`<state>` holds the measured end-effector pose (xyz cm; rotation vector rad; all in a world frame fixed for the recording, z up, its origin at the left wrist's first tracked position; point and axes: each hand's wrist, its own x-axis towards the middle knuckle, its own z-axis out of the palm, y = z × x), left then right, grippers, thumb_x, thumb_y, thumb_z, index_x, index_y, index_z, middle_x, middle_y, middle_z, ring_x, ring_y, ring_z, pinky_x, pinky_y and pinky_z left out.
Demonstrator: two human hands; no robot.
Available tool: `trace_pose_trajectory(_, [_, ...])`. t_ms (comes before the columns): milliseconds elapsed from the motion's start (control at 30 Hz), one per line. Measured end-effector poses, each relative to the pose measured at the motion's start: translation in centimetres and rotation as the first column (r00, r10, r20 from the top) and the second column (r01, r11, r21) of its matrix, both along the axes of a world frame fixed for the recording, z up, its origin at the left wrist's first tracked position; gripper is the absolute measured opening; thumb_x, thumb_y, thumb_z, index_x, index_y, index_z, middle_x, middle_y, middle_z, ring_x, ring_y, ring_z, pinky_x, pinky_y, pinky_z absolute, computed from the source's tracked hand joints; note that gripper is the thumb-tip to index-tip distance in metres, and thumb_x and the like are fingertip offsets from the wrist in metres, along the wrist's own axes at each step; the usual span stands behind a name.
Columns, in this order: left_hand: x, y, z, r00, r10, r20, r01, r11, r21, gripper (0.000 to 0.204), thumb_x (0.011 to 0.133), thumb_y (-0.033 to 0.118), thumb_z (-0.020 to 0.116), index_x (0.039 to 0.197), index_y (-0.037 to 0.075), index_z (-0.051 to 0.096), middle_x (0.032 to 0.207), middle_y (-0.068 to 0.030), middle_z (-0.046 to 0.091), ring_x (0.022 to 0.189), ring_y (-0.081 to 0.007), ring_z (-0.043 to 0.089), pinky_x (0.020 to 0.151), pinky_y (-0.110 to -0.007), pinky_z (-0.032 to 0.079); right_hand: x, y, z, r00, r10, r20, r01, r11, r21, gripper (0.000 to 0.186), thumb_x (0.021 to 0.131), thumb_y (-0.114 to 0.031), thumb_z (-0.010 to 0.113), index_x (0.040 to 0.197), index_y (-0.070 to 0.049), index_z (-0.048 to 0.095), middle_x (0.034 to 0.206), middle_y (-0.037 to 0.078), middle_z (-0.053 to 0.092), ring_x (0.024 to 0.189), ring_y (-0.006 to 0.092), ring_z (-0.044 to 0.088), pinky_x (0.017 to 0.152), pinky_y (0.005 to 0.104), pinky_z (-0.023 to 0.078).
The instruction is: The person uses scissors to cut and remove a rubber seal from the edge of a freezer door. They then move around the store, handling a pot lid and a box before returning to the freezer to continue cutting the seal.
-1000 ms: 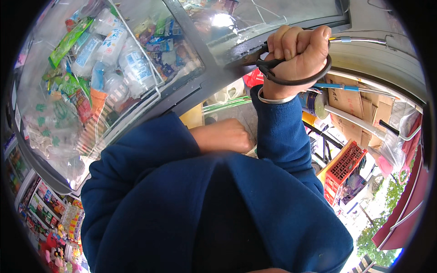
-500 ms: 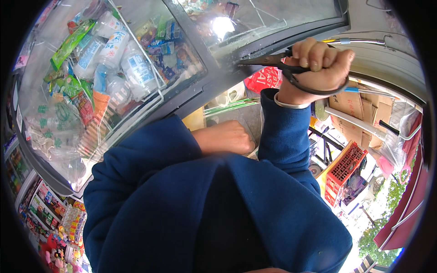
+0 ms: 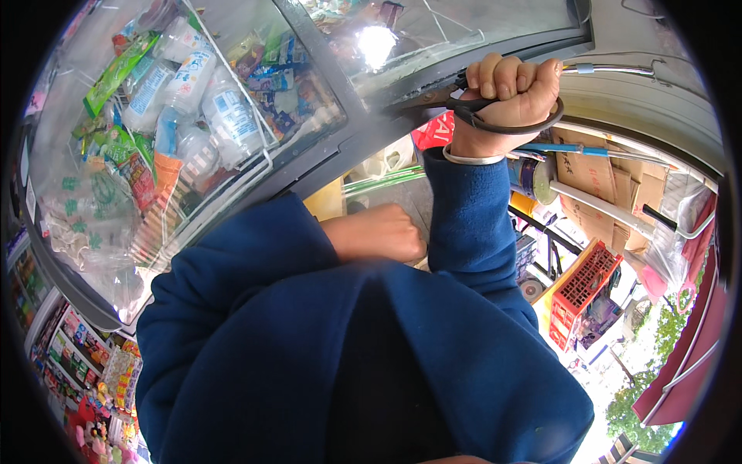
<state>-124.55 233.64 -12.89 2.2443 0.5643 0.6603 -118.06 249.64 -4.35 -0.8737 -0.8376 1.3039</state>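
Held high at the right, my right hand [image 3: 510, 97] is wrapped round the handles of black scissors [image 3: 479, 116]. Their blades point left along the dark frame [image 3: 328, 158] of a glass-topped freezer; whether the tips touch it I cannot tell. My left hand [image 3: 382, 232] is bent in front of my chest, closed like a fist with its back up. Its fingers curl out of sight, so anything inside them is hidden. Under the freezer glass lie clear bottles [image 3: 232, 116], a green packet [image 3: 120, 73] and several other wrapped items.
Red bag [image 3: 434, 131] and green sticks [image 3: 382, 181] lie beyond my left hand. A red crate [image 3: 580, 290], folded cardboard [image 3: 591, 182] and a white pole [image 3: 603, 209] stand at the right. Shelves of colourful packets [image 3: 77, 348] are at the lower left.
My right hand has moved left and slightly up with the scissors, toward the freezer frame. My left hand has barely shifted.
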Motion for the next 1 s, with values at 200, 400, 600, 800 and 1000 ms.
trace_pose_trajectory(200, [-0.2,0.0,0.0,0.999,-0.038,-0.024,0.037,0.999,-0.026,0.009,0.070,0.009,0.057,0.064,0.003,0.054,0.060,-0.0134,0.058,0.064,-0.0311,0.062,0.052,-0.039,0.047,0.8,0.2,1.2,0.989,-0.085,-0.125,0.107,0.977,0.182,0.049,0.096,-0.041,0.039,0.054,-0.018,0.028,0.044,-0.004,0.027,0.039,0.0104,0.029,0.040,0.0258,0.027])
trace_pose_trajectory(400, [-0.1,0.1,0.1,1.000,-0.022,0.018,0.022,0.998,-0.057,0.009,0.069,0.010,0.057,0.064,0.002,0.055,0.062,-0.0138,0.058,0.064,-0.0319,0.061,0.053,-0.040,0.047,-0.6,-0.8,0.5,1.000,-0.004,0.027,0.001,0.996,0.089,0.051,0.097,-0.042,0.038,0.054,-0.017,0.027,0.043,-0.001,0.027,0.037,0.0125,0.027,0.040,0.0279,0.027])
trace_pose_trajectory(600, [-0.2,0.2,0.3,0.999,-0.041,-0.017,0.041,0.998,-0.048,0.009,0.069,0.010,0.057,0.065,0.002,0.056,0.062,-0.0139,0.058,0.063,-0.0318,0.061,0.054,-0.040,0.047,-0.8,-0.7,0.8,0.998,-0.026,0.058,0.022,0.997,0.080,0.050,0.095,-0.041,0.040,0.055,-0.016,0.025,0.043,-0.001,0.024,0.037,0.0121,0.028,0.037,0.0260,0.027])
trace_pose_trajectory(800, [-0.2,0.1,0.1,0.999,-0.021,-0.028,0.020,0.999,-0.025,0.009,0.068,0.012,0.058,0.066,0.003,0.057,0.061,-0.0132,0.059,0.063,-0.0306,0.062,0.052,-0.039,0.047,-0.1,-0.5,0.5,0.990,-0.104,0.099,0.074,0.960,0.272,0.050,0.095,-0.042,0.040,0.055,-0.014,0.028,0.043,0.000,0.025,0.037,0.0120,0.030,0.037,0.0270,0.028])
trace_pose_trajectory(1000, [0.1,0.1,-0.1,0.999,-0.015,-0.037,0.014,0.999,-0.036,0.013,0.069,0.019,0.058,0.069,0.006,0.059,0.065,-0.0118,0.059,0.063,-0.0298,0.061,0.052,-0.039,0.048,-0.3,-0.5,0.2,0.999,-0.020,0.031,0.016,0.993,0.116,0.049,0.096,-0.038,0.040,0.053,-0.017,0.026,0.042,-0.001,0.026,0.037,0.0121,0.030,0.039,0.0274,0.029])
